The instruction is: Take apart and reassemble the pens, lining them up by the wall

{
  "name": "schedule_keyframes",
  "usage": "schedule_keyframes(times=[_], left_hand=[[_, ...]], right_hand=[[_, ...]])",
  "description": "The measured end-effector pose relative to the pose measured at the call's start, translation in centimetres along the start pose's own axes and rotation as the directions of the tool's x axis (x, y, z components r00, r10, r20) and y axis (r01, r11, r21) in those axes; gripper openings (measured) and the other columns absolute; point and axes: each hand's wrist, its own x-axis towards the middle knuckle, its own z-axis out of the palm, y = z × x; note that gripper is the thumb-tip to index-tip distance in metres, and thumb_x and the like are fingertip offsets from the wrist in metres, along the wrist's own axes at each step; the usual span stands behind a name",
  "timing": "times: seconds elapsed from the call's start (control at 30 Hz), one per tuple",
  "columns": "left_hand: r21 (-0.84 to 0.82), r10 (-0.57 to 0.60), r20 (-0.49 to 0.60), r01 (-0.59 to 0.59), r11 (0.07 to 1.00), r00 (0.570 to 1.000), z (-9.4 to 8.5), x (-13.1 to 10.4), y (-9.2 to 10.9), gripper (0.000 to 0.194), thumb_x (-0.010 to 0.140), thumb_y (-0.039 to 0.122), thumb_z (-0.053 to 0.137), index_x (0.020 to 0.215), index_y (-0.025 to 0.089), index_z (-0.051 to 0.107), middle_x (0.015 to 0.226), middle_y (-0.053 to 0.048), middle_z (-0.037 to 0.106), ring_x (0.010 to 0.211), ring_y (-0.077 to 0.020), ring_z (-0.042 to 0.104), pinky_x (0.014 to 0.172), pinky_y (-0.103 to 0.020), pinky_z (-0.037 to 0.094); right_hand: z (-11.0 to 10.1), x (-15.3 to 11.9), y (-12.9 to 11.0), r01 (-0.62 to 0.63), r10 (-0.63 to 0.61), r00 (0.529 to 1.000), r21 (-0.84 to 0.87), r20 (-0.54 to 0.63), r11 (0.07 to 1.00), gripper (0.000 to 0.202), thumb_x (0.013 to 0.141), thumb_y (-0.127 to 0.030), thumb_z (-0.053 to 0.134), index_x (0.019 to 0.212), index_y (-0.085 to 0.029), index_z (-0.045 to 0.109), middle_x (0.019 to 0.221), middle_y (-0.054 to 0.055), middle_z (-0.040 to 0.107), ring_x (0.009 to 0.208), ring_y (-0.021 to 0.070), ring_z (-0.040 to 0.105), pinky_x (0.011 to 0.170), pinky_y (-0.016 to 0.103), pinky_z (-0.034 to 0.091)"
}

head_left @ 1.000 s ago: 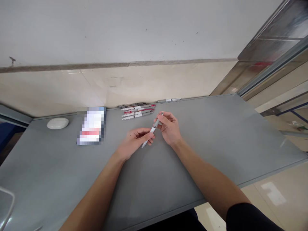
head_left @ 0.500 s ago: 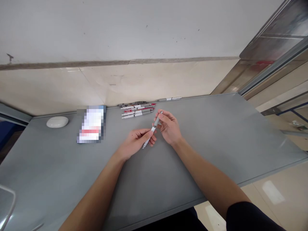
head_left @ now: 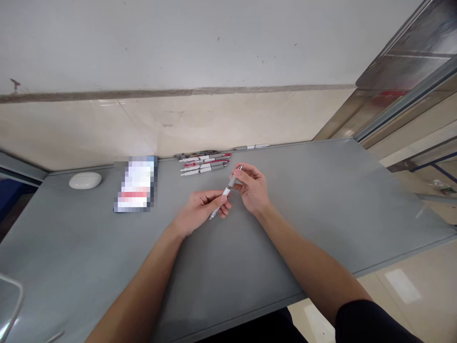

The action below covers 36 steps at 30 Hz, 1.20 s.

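Over the middle of the grey table [head_left: 228, 267], both hands hold one white and grey pen [head_left: 226, 191]. My left hand [head_left: 200, 208] grips its white lower part between thumb and fingers. The grey end with the metal tip is pinched by my right hand [head_left: 253, 186], which sits higher and to the right. The pen slants, its tip pointing up and right. Behind my hands lies a group of several pens [head_left: 204, 164], some white and grey, some with red parts. A single white and grey pen [head_left: 251, 147] rests against the wall.
A phone [head_left: 135, 185] with a blurred bright screen lies on the left of the table. Further left is a white rounded case [head_left: 85, 180]. The wall [head_left: 228, 116] runs along the table's back edge. A pale curved wire [head_left: 18, 302] shows at the lower left.
The held pen has tilted slightly, with its grey end a little further right. My right hand has shifted slightly right. Both hands keep their hold on the pen.
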Motion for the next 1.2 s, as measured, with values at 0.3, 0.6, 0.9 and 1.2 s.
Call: schedule_keyframes(times=[0.3,0.6,0.9,1.2], left_hand=[[-0.117,-0.031,0.008,0.031,0.993,0.999,0.1,0.0,-0.3,0.033,0.086,0.046,0.064,0.097,0.017,0.074,0.088,-0.008,0.070,0.074,-0.0161,0.063,0.073,-0.031,0.053],[0.136,0.034,-0.225,-0.003,0.991,0.974,0.4,0.2,0.0,0.028,0.079,0.045,0.071,0.091,0.020,0.074,0.074,-0.001,0.068,0.068,-0.0147,0.061,0.068,-0.027,0.049],[0.085,0.015,-0.170,0.000,0.996,0.985,0.7,-0.2,0.9,0.029,0.080,0.047,0.068,0.080,0.018,0.072,0.076,-0.004,0.069,0.067,-0.0161,0.064,0.069,-0.030,0.053],[-0.019,-0.006,-0.026,0.006,1.000,1.000,0.6,-0.2,1.0,0.032,0.087,0.046,0.062,0.080,0.016,0.072,0.079,-0.005,0.069,0.069,-0.0154,0.064,0.070,-0.029,0.052]], right_hand=[[0.0,0.0,0.0,-0.018,0.018,1.000,0.004,-0.001,1.000,0.020,0.062,-0.031,0.083,0.080,-0.026,0.073,0.081,-0.003,0.070,0.071,0.0124,0.065,0.059,0.026,0.056],[0.3,0.0,0.2,0.061,-0.061,0.998,-0.006,-0.001,0.998,0.015,0.064,-0.028,0.082,0.076,-0.026,0.072,0.085,-0.004,0.070,0.069,0.0113,0.066,0.066,0.030,0.058],[0.2,-0.1,0.1,-0.017,0.016,1.000,0.009,0.020,1.000,0.018,0.064,-0.030,0.083,0.078,-0.025,0.073,0.076,-0.004,0.068,0.068,0.0120,0.066,0.066,0.029,0.057],[0.0,-0.1,0.1,-0.052,0.049,0.997,0.047,0.058,0.998,0.018,0.065,-0.030,0.082,0.080,-0.025,0.073,0.076,-0.004,0.068,0.069,0.0114,0.066,0.062,0.026,0.056]])
